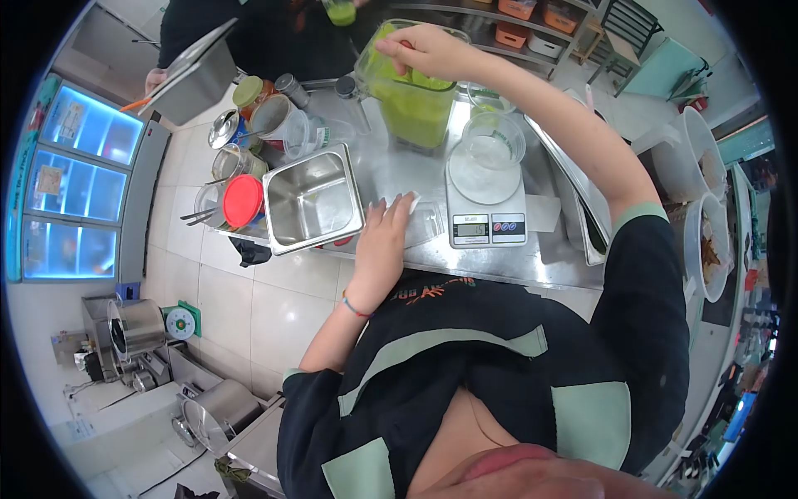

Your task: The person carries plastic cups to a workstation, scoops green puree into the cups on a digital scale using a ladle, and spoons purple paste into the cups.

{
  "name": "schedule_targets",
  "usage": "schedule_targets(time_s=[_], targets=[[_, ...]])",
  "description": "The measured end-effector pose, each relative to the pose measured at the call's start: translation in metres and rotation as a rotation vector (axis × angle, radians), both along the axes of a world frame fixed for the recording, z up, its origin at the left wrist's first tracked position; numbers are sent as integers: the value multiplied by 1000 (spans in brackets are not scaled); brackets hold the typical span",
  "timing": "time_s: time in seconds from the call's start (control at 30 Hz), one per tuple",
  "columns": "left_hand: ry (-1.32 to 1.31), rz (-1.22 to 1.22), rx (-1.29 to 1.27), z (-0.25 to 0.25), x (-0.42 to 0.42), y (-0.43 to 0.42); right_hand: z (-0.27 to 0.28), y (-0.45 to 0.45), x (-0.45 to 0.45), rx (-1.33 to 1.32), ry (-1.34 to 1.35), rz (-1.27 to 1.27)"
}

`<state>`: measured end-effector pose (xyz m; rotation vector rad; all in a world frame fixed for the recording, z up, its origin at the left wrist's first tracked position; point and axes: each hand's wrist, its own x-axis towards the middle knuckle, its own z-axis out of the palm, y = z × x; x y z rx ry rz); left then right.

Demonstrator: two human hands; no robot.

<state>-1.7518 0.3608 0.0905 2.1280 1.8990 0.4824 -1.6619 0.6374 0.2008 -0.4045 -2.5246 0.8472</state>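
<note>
My right hand (428, 51) is closed above a clear square tub (416, 112) with bright green contents. A bit of red shows at its fingers, perhaps a handle, but the tool's kind is hidden. Fingers stretched out, my left hand (384, 237) lies on the steel table beside an empty metal pan (312, 200). At its fingertips is a small white scrap (413, 202), next to a clear plastic piece (428, 223). A digital kitchen scale (487, 224) stands right of the tub, bearing a clear round plastic cup (493, 141).
Jars and cans, one with a red lid (243, 200), crowd the left end of the steel table (399, 183). Trays (573, 183) line the right side. Across the table, another person (241, 37) holds a grey metal pan (195, 79) and a cup of green liquid (340, 12).
</note>
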Motion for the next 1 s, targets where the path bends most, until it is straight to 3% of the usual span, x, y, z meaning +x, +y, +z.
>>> schedule_targets(time_s=[0.17,0.23,0.27,0.3,0.37,0.5,0.6,0.77,0.83,0.87,0.93,1.0], targets=[[108,11,28,19,1,-14,-3,5,4,-317,352,-239],[-132,-4,21,41,8,-14,-5,16,12,-355,514,-370],[-133,-4,21,45,9,-14,-4,21,17,-370,634,-388],[-162,-41,40,47,10,-13,-6,24,22,-369,634,-390],[-194,-85,59,49,11,-13,-5,26,34,-682,689,-477],[-364,-167,25,50,11,-16,4,19,51,-684,741,-673],[-407,-198,35,44,7,-20,19,19,70,-813,901,-581],[-519,-161,335,37,8,-21,64,-11,124,-660,1014,-570],[-731,97,271,22,5,-29,65,-31,150,-636,1048,-578],[-736,93,265,16,5,-29,62,-40,169,-543,956,-569],[-1024,253,349,9,5,-27,53,-65,178,-448,863,-562],[-1008,263,392,15,7,-23,25,-96,169,83,790,-377]])
